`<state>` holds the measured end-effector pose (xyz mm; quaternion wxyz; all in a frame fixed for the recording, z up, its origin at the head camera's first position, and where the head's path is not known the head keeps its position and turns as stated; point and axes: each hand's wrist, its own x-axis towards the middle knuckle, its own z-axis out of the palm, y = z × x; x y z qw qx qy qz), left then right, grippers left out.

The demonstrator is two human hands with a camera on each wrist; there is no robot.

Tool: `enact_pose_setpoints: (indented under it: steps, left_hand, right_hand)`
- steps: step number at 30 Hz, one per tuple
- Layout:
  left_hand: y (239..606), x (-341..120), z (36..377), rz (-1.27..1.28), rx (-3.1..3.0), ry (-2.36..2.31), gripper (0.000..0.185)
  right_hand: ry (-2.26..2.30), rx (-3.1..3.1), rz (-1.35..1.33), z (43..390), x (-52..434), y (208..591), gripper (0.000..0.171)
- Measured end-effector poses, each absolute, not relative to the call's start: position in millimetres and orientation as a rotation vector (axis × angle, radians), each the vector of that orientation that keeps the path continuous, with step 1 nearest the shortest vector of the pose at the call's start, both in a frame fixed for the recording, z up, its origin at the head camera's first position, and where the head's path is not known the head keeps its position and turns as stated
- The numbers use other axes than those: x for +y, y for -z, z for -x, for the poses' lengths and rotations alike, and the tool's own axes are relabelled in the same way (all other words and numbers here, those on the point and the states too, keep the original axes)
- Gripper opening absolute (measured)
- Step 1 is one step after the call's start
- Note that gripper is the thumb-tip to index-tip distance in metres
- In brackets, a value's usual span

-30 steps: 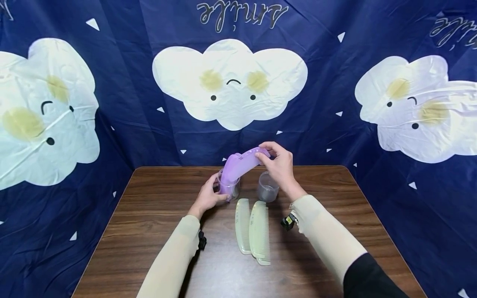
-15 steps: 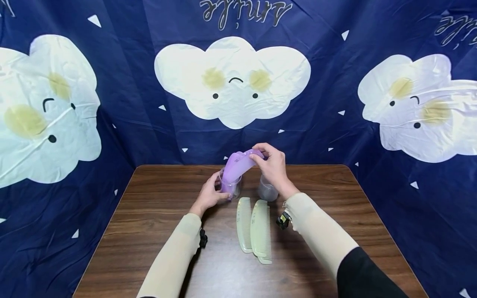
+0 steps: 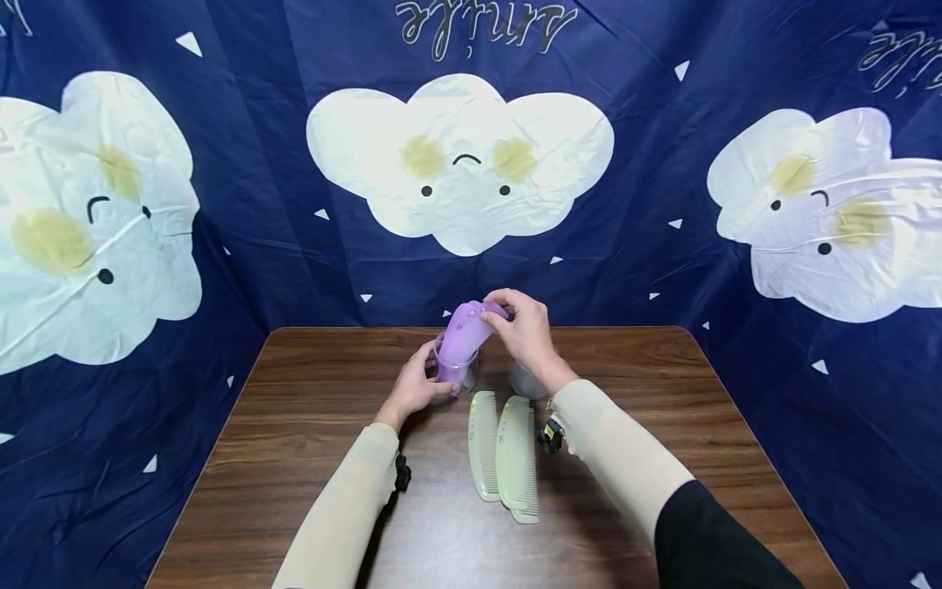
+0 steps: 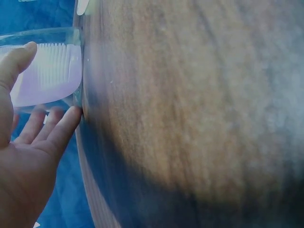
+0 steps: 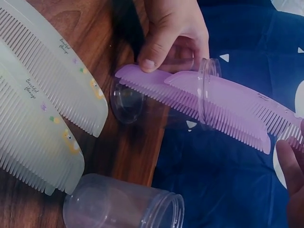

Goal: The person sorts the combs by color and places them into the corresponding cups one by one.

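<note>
Near the table's far edge my left hand (image 3: 414, 388) holds a clear plastic jar (image 5: 127, 100), thumb on one side and fingers on the other. Inside the jar a purple comb (image 5: 247, 132) leans with its upper end out past the rim. My right hand (image 3: 524, 330) pinches another purple comb (image 3: 478, 330) by its top end. That comb's lower end is inside the jar, overlapping the first comb. Through the jar wall, comb teeth (image 4: 52, 64) show in the left wrist view. Whether more purple combs overlap there I cannot tell.
A second clear jar (image 5: 126, 202) stands just right, partly hidden behind my right hand in the head view. Several pale green combs (image 3: 483, 446) lie on the wooden table (image 3: 309, 458) in front of the jars, some overlapping. A blue cloud-print cloth (image 3: 257, 270) hangs behind.
My right hand has moved left and tipped its purple comb more upright, deeper into the jar. My left hand and the jar stay put.
</note>
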<state>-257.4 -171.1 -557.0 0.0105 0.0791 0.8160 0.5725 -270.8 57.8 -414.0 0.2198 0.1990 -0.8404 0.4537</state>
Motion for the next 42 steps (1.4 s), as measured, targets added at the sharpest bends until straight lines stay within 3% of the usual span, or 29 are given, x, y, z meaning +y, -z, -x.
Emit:
enact_pose_setpoints:
  steps: [42]
  left_hand:
    - [557, -171, 253, -0.250, 2.557, -1.809, 0.091]
  right_hand:
    - [-1.134, -2.430, -0.621, 284, 31, 435, 0.024]
